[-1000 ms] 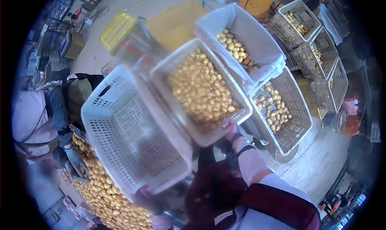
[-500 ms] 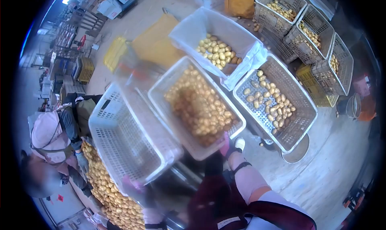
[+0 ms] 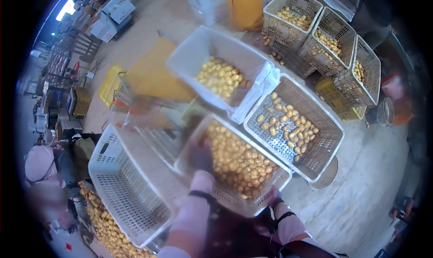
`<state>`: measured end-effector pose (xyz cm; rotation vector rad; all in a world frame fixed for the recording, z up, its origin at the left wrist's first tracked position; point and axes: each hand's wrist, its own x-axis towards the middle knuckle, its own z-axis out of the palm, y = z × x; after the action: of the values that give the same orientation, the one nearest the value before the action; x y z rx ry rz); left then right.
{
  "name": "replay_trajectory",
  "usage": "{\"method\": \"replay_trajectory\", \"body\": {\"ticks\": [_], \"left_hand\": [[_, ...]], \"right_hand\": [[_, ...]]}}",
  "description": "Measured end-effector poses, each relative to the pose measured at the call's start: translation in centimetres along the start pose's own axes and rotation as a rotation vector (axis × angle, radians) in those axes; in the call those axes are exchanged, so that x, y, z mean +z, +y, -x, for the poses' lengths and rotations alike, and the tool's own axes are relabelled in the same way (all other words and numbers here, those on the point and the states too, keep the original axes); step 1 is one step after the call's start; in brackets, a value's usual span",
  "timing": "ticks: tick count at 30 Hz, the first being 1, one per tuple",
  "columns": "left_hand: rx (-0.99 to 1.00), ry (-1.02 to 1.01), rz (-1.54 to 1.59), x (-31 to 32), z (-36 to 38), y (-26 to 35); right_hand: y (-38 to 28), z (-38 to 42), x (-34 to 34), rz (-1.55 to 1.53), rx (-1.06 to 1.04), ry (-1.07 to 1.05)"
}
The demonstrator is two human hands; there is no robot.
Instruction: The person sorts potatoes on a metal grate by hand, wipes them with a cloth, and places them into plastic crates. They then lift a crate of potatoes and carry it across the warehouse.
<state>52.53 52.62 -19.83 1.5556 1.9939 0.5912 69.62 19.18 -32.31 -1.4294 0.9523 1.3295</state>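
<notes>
A white plastic crate full of potatoes (image 3: 241,156) is in front of me, its far left side blurred. My left hand (image 3: 201,155), in a dark pinkish glove, reaches over the left side of this crate; motion smears its fingers, and whether it grips the rim or touches potatoes cannot be told. At the near right corner my right hand (image 3: 272,196), in a pink glove, is closed on the crate's rim. To the left stands an empty white crate (image 3: 131,192), tilted. Another crate (image 3: 331,123), with a layer of potatoes, sits to the right.
Beyond stands a lined bin (image 3: 185,62) partly filled with potatoes. Several potato crates (image 3: 311,55) line the back right, near a bucket (image 3: 385,111). A potato heap (image 3: 110,228) and a co-worker (image 3: 49,168) are at the left. A yellow crate (image 3: 110,84) lies farther back.
My left hand has left the empty crate's near side and come over the full crate's left side. The full crate has moved nearer my body. The camera view has shifted.
</notes>
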Motion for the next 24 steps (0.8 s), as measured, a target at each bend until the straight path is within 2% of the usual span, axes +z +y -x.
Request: {"method": "replay_trajectory", "body": {"ticks": [2,4,6,8,11,14,15,17,19,22,24], "left_hand": [[0.045,0.031,-0.324,2.0,-4.6,-2.0],[-0.137,-0.352,-0.556,-0.3,-6.3,2.9],[0.004,-0.579,-0.463,1.9,-10.0,-3.6],[-0.034,-0.533,-0.427,1.1,-10.1,-6.2],[-0.014,-0.550,-0.428,3.4,-12.1,-11.7],[0.163,-0.671,-0.598,2.8,-12.6,-10.8],[0.251,-0.613,-0.670,3.7,-13.8,-12.5],[0.351,-0.606,-0.642,6.0,-13.6,-13.9],[0.310,-0.671,-0.568,4.6,-10.5,-12.2],[0.232,-0.798,-0.404,2.4,-4.8,-9.3],[0.167,-0.895,-0.290,0.9,-0.9,-8.7]], "right_hand": [[-0.8,-0.7,-1.5,-0.056,-0.001,-0.008],[-0.6,-1.0,-2.5,-0.027,-0.032,-0.003],[-0.3,-3.0,-3.5,-0.047,-0.007,-0.001],[0.0,-1.8,-2.7,-0.029,-0.017,0.097],[0.8,-0.9,-2.9,0.001,-0.044,0.072],[2.0,2.1,-3.4,0.019,-0.178,0.011],[2.3,3.1,-4.0,0.038,-0.246,-0.053],[2.0,6.7,-4.8,-0.048,-0.259,-0.071],[2.8,9.2,-7.0,-0.047,-0.290,-0.074],[4.9,9.1,-13.8,-0.077,-0.273,-0.043],[4.2,11.9,-17.0,-0.023,-0.307,0.052]]}}
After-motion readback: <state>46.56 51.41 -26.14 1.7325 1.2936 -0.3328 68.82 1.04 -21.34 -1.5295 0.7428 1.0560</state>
